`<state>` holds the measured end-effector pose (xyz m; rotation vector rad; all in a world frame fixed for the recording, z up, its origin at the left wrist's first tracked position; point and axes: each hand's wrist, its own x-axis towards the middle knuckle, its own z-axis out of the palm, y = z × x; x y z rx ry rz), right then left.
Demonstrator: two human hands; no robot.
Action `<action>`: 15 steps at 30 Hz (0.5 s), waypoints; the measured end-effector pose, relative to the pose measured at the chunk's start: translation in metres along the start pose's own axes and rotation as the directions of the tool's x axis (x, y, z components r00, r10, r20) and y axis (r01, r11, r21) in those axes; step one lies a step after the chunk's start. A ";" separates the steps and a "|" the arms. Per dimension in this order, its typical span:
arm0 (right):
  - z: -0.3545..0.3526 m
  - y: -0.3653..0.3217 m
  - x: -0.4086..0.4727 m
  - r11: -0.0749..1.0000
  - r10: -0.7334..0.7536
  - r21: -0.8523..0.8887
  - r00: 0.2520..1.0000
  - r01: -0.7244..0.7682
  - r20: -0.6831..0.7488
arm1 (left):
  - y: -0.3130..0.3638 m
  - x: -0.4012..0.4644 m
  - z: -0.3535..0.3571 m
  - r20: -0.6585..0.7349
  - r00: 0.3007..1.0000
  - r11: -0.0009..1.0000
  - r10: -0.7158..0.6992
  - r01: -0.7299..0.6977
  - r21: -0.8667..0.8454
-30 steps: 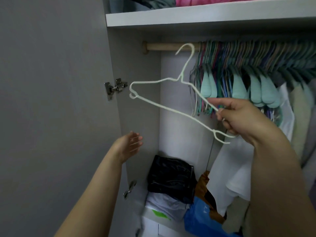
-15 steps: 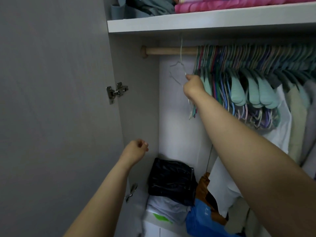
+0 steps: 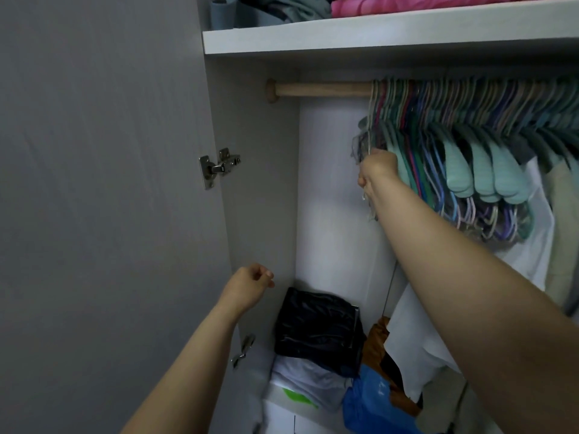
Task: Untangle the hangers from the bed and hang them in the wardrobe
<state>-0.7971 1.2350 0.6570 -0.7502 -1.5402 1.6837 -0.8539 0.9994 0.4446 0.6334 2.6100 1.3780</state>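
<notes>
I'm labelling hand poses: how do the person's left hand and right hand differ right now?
The right hand is raised to the packed row of coloured hangers on the wooden rod, gripping a thin white wire hanger. The left hand hangs low beside the open grey wardrobe door, holding nothing. Both have curled fingers.

text: none legible | blue bag point(image 3: 372, 405): faint marks, perhaps print, too blurred to read

hangers point(image 3: 470, 158) on rod point(image 3: 322, 89), shelf point(image 3: 376, 36) above
</notes>
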 end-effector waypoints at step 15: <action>-0.081 -0.013 -0.090 0.536 -0.219 -0.601 0.785 0.593 0.579 | -0.001 0.005 0.025 0.020 1.000 0.999 0.014 -0.013 -0.049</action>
